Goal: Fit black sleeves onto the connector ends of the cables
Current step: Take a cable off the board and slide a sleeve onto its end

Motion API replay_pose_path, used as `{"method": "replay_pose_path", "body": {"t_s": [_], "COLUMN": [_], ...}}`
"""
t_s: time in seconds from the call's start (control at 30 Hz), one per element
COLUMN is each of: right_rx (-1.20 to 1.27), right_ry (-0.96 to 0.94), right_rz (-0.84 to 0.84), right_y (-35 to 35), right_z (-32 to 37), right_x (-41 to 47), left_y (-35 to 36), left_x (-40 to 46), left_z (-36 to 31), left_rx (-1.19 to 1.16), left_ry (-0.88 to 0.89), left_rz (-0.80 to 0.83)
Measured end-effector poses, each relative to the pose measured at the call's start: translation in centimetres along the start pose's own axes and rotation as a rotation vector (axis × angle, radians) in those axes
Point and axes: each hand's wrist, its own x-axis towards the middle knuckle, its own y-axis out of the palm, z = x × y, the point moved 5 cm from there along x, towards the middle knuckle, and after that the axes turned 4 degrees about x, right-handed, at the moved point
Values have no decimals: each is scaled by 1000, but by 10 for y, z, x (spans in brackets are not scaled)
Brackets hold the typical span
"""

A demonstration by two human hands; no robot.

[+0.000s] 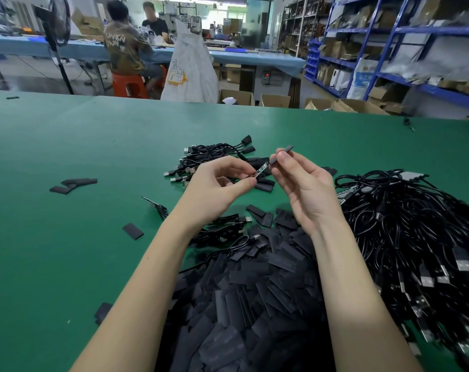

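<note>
My left hand (222, 183) pinches the bare connector end (261, 169) of a black cable between thumb and fingers, its small circuit board pointing up and right. My right hand (306, 183) pinches a flat black sleeve (281, 154) held edge-on, its lower mouth right at the tip of the board. Both hands hover above the green table (94, 157). A big heap of loose black sleeves (255, 291) lies under my forearms. A large pile of black cables (416, 237) with USB plugs fills the right side.
A smaller bundle of cables (214, 154) lies behind my hands. Stray sleeves (72, 185) sit at left, one more sleeve (132, 231) near my left arm, beside small scissors (155, 206). Two people work at a far blue table; shelves stand at right.
</note>
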Motion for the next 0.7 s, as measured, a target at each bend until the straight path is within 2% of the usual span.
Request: {"method": "replay_pose_path", "body": {"t_s": [0.57, 0.7], "right_rx": [-95, -81], "right_ry": [-88, -10], "right_rz": [-8, 16], "right_y": [4, 1], "right_z": [1, 0], "right_x": [1, 0], "left_y": [-1, -2], "left_x": [0, 0], "left_z": [0, -2], "left_rx": [36, 68], "left_ry": [15, 39], "left_rz": [-25, 1]}}
